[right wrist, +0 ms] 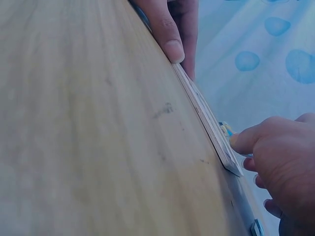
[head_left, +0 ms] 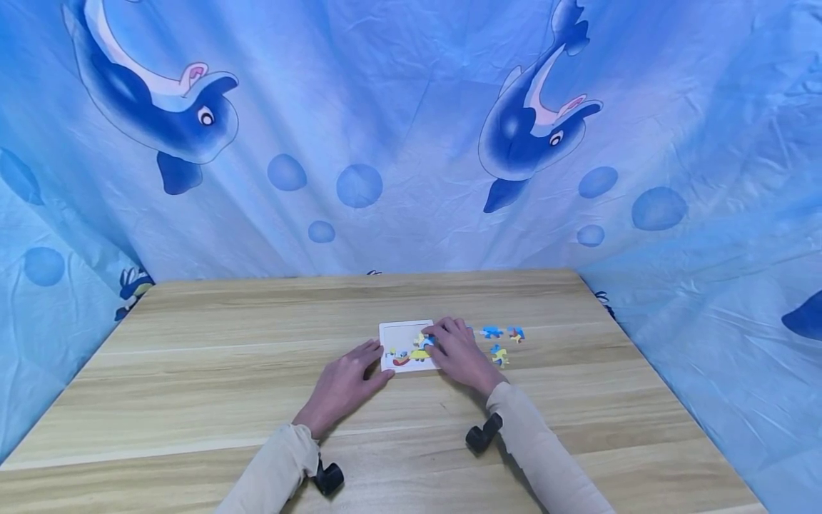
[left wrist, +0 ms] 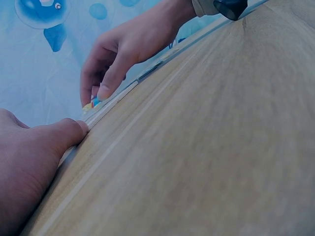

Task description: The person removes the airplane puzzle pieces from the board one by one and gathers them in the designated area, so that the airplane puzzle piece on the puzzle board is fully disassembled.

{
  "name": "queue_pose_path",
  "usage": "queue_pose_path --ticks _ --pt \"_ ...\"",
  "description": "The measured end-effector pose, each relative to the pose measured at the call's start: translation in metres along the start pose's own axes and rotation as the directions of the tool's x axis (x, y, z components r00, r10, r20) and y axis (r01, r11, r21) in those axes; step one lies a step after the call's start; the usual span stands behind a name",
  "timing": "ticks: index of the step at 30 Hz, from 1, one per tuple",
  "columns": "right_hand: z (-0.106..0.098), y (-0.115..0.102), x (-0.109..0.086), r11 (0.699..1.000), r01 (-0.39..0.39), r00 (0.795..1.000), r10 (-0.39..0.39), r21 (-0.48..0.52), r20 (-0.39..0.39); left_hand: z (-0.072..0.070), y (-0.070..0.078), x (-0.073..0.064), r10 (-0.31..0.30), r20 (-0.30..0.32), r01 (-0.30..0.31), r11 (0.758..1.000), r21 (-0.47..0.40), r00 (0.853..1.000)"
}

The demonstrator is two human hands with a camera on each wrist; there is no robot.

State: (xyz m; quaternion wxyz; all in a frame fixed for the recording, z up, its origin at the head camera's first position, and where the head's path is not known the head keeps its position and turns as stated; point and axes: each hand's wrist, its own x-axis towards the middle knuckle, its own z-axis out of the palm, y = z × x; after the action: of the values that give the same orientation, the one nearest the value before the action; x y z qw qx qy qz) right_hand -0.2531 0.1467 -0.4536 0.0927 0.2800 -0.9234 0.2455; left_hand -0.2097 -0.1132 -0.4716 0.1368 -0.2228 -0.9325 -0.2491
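- In the head view, the white puzzle tray [head_left: 399,334] lies flat on the wooden bench [head_left: 212,400], just below the middle of the frame, with coloured sections [head_left: 401,360] along its lower part.
- The left hand [head_left: 347,378] is at the tray's left side: its fingers are extended, touching the left edge, the thumb at the lower left corner.
- The right hand [head_left: 459,353] reaches over the tray's right side; its thumb and fingers pinch a blue-and-yellow piece [left wrist: 95,102]. Whether that piece is seated or just above the tray, I cannot tell.
- Right of the right hand lie a blue piece [head_left: 491,332], a red-and-blue piece [head_left: 516,334] and, lower, a yellow-and-blue piece [head_left: 499,355].
- Both arms, in pale sleeves [head_left: 539,450], enter from the bottom of the frame.
- A blue dolphin curtain [head_left: 411,128] fills the upper half.
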Motion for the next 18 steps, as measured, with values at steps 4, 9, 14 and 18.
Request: queue_pose_path --ticks 4,9,14,18 --pt "-0.003 0.002 -0.004 1.0 -0.001 1.0 0.001 0.005 -0.005 0.0 0.0 0.0 -0.003 0.004 0.003 1.0 0.001 1.0" --pt "-0.007 0.007 -0.009 1.0 0.008 1.0 -0.008 0.009 -0.024 0.0 0.0 0.0 -0.008 0.007 0.008 1.0 0.002 1.0" --pt "-0.01 0.014 -0.015 1.0 0.014 0.998 -0.014 0.002 -0.057 0.0 0.0 0.001 -0.015 0.004 0.015 1.0 0.005 1.0" --pt "-0.014 0.02 -0.021 1.0 0.007 0.998 -0.007 0.003 -0.061 0.0 0.0 0.0 -0.014 0.004 0.014 1.0 0.004 1.0"
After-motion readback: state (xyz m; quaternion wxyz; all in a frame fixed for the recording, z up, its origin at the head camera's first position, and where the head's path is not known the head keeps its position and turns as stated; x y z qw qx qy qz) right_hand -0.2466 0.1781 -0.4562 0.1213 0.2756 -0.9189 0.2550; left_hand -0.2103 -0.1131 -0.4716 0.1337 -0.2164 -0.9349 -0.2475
